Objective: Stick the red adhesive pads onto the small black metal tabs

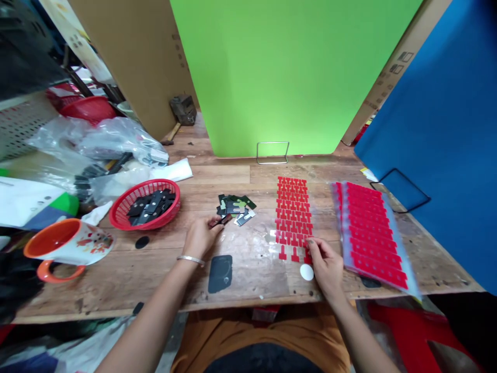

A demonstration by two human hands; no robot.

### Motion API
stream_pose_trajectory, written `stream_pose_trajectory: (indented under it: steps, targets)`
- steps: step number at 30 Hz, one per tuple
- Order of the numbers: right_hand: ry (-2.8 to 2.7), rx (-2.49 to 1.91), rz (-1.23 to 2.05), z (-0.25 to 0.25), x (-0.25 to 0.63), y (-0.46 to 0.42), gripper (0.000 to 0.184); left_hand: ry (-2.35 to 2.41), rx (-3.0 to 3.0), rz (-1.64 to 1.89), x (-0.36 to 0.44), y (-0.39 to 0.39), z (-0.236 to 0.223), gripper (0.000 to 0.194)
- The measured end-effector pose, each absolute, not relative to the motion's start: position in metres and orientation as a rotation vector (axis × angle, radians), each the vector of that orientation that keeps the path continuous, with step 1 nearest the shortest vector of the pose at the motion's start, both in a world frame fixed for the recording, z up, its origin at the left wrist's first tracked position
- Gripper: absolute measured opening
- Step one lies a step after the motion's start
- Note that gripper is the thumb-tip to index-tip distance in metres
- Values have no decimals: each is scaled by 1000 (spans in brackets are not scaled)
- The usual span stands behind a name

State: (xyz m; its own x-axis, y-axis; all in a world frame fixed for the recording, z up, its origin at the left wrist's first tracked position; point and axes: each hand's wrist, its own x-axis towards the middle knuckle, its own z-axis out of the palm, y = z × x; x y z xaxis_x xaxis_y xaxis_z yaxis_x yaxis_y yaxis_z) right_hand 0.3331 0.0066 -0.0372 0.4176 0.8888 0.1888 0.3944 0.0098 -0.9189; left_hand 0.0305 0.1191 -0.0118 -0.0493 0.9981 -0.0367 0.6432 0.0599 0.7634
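Note:
My left hand [199, 237] pinches a small dark flat plate [220, 221] at the near edge of a loose pile of similar plates [235, 207], some shiny, some black. My right hand [328, 263] has its thumb and fingertips closed on a red T-shaped sticker [307, 255] at the near right corner of a clear sheet. Rows of red T-shaped stickers [294, 207] cover that sheet, which lies flat on the wooden table. Just left of my right hand is a white round disc [306, 272]. The fingertips partly hide what they grip.
A red basket [176, 207] of black plates stands left, beside an orange-and-white mug [89, 243]. More red sticker sheets [376, 233] lie right. Green [283, 77] and blue [438, 134] boards rise behind. Plastic bags [116, 140] crowd the back left. A dark patch [220, 273] marks the near table.

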Motion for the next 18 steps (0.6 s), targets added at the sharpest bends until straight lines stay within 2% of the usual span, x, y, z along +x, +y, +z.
stream_pose_trajectory:
  steps: [6,13,18]
  targets:
    - [-1260,-1580,566,-36,330,6,22,1398,967,974,34,94,2,38]
    - [-1589,-1566,527,-19,315,33,12,1132,713,911,54,71,5,32]
    - [-1746,-1618,469,-21,302,59,13,1065,698,848,84,68,3,23]
